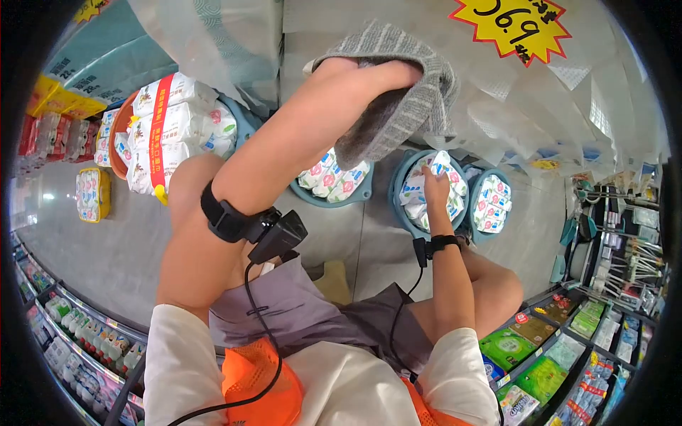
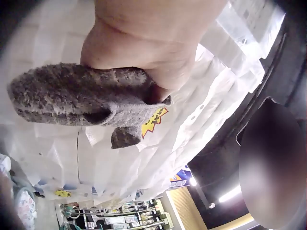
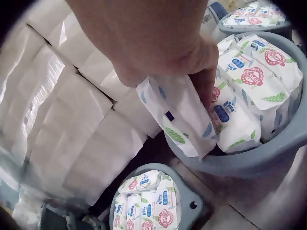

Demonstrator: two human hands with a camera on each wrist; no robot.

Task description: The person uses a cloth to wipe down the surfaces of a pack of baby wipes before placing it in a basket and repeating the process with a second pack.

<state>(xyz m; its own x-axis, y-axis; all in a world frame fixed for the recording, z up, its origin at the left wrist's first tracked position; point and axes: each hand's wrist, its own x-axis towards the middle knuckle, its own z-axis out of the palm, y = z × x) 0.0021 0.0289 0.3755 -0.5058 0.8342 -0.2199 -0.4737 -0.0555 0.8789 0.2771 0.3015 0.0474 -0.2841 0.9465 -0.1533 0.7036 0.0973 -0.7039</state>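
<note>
High in the head view my left hand point(image 1: 334, 92) grips a grey striped cloth point(image 1: 405, 121), its fingers largely hidden in the folds. The left wrist view shows the cloth point(image 2: 72, 93) bunched under the hand point(image 2: 144, 40), against stacked white packs. My right hand point(image 1: 436, 188) reaches into a round blue basket point(image 1: 396, 195) and holds a white soft pack of tissues point(image 1: 440, 162). In the right wrist view that pack point(image 3: 180, 117) stands tilted at the basket's rim point(image 3: 230, 164), beside similar packs with pink and green prints.
More blue baskets point(image 1: 341, 203) with packs stand on either side. At left are an orange tub point(image 1: 122, 131) with large bundled packs and a yellow basket point(image 1: 105, 195). Shelves of goods point(image 1: 540, 355) run behind at right. A yellow price sign point(image 1: 515, 28) hangs on the stacked packs.
</note>
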